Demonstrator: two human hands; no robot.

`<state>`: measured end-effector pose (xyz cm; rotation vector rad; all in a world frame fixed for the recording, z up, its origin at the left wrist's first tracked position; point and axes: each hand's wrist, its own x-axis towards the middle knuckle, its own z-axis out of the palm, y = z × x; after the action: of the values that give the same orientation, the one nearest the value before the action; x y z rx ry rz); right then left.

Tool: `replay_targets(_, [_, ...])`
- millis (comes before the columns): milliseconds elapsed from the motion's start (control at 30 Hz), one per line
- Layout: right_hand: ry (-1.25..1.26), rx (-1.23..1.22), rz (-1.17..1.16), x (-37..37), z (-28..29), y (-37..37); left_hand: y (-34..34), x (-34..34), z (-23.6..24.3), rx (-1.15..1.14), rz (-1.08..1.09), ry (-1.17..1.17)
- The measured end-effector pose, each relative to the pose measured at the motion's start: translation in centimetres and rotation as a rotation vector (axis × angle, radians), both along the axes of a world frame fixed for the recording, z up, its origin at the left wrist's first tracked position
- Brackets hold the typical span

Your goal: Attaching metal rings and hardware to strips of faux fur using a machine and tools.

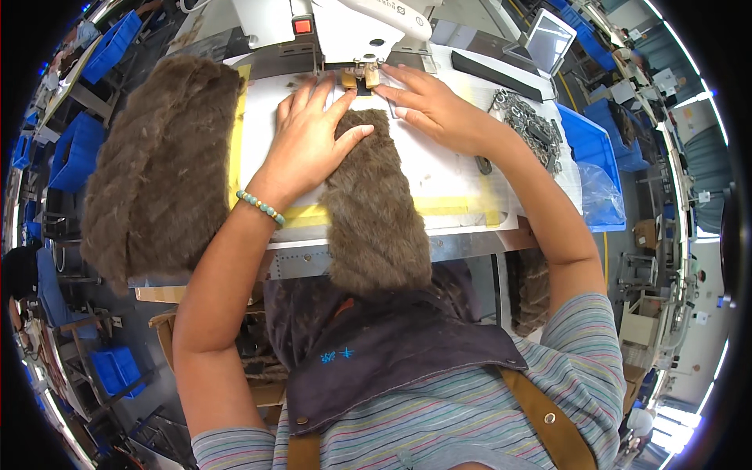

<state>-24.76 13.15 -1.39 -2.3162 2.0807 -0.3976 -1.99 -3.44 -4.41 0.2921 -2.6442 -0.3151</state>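
Note:
A strip of brown fur (377, 227) runs from the sewing machine (356, 35) over the table's front edge toward me. My left hand (309, 133) lies on the strip's upper left side and the white surface, fingers spread and pointing at the presser foot (362, 74). My right hand (435, 113) rests flat just right of the strip, fingers apart, their tips close to the foot's yellow guide. Whatever is under the fingertips is partly hidden. Yellow tape (446, 205) lines the white surface.
Piled brown fur (160, 157) covers the table's left. At the right lie small dark metal parts (529, 133), a black bar (493, 74) and a blue bin (595, 145) with plastic inside; a small tilted screen (548, 39) stands behind. Workbenches and blue bins line both sides.

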Motion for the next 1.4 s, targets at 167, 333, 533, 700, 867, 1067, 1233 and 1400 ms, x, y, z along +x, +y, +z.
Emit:
replay_targets(167, [-0.001, -0.037, -0.066, 0.9, -1.5, -0.3, -0.1, 0.0, -0.1, -0.007, -0.001, -0.005])
replay_targets(333, [0.034, -0.034, -0.116, 2.3, -1.3, 0.0, 0.0, 0.1, 0.0, -0.009, -0.001, -0.035])
replay_targets(533, [0.019, -0.052, -0.117, 2.6, -1.4, 0.1, 0.1, 0.2, 0.4, 0.012, 0.001, -0.017])
replay_targets(700, [0.021, -0.039, -0.125, 2.7, -1.2, 0.0, 0.2, 1.0, 2.1, -0.007, 0.013, 0.064])
replay_targets(867, [0.087, -0.203, -0.013, 1.0, 0.2, 0.8, 0.1, 2.3, 5.2, 0.066, -0.028, 0.122])
replay_targets(1067, [-0.261, 0.09, -0.102, 4.3, 4.4, 3.3, 3.2, 6.1, 7.2, 0.067, -0.117, -0.079])
replay_targets(1233, [-0.411, -0.006, -0.05, 6.8, 2.4, 3.8, 4.4, 5.7, 5.7, 0.075, -0.207, -0.093])
replay_targets(1400, [-0.328, -0.11, -0.056, 7.9, 2.2, 4.5, 4.2, 5.3, 4.8, -0.033, -0.233, -0.022])
